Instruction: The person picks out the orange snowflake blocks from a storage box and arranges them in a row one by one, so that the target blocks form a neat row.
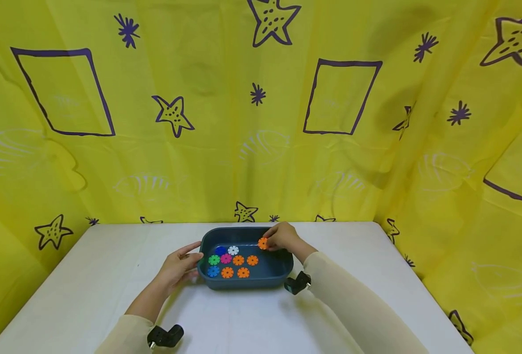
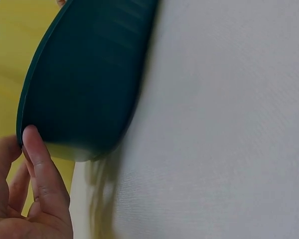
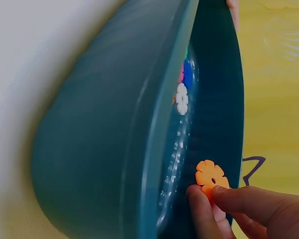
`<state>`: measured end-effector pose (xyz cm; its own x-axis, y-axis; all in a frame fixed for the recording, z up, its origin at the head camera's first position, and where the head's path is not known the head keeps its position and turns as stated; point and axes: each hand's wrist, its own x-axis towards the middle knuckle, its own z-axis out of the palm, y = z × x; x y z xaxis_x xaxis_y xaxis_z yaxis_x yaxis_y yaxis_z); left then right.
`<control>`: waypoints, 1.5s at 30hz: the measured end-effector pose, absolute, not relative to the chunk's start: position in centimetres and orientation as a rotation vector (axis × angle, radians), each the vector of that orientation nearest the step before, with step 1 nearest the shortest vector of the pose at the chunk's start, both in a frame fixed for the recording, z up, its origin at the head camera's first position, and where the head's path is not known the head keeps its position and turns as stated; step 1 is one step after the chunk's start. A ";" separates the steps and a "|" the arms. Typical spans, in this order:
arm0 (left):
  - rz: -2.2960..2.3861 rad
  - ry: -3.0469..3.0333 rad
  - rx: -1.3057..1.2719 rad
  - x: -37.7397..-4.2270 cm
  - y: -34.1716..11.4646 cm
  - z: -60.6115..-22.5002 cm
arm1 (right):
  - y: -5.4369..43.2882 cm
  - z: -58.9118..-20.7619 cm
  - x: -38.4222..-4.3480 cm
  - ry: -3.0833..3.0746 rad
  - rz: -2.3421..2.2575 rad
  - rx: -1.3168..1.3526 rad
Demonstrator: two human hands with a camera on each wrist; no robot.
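A dark blue-green tub (image 1: 246, 280) sits on a white desk (image 1: 88, 275), near the middle and toward the back. Inside the tub lie flat toy flowers with round petals. There is a white flower (image 1: 233, 250), a dark blue flower (image 1: 220, 250), a green flower (image 1: 214, 259), a pink flower (image 1: 226, 258), a light blue flower (image 1: 213, 271) and four orange flowers (image 1: 239, 260) lying close together on the bottom.

The right hand (image 1: 282, 237) reaches over the back right corner of the tub. Its fingers (image 3: 239, 199) and thumb pinch one more orange flower (image 1: 263, 243), the held flower. The right wrist view shows this held flower (image 3: 212, 175) just inside the tub's far wall, up off the bottom and apart from the others.

The left hand (image 1: 179, 265) is at the left end of the tub. Its fingers are straight and loose, not curled around anything. In the left wrist view a fingertip (image 2: 32, 137) touches the rim of the tub at its outside wall (image 2: 84, 84).

Both arms wear pale sleeves (image 1: 349, 300). A small black camera (image 1: 297, 283) is strapped at the right wrist, and another black camera (image 1: 165, 336) at the left wrist. Behind the desk hangs a yellow cloth (image 1: 225, 123) with purple stars and squares drawn on it.
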<state>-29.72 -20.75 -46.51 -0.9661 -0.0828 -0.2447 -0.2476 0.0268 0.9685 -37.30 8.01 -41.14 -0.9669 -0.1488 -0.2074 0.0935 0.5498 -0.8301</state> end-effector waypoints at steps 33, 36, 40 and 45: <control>2.118 2.118 -0.364 -29.7 -20.6 -46.3 | 11.7 -39.4 -37.3 2.421 -1.483 -0.023; 2.132 2.102 -0.350 -29.7 -20.7 -46.4 | 11.9 -39.3 -37.3 2.424 -1.477 -0.017; 2.129 2.103 -0.361 -29.7 -20.8 -46.5 | 12.5 -39.3 -37.5 2.419 -1.488 -0.020; 2.121 2.109 -0.364 -29.8 -20.8 -46.5 | 13.3 -39.5 -37.9 2.386 -1.531 -0.016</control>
<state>-29.78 -20.78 -46.47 -0.9627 -0.0786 -0.2589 -0.2585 -0.0158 0.9659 -37.90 13.33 -39.48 -0.9533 -0.1726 -0.2479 0.1535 0.4301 -0.8896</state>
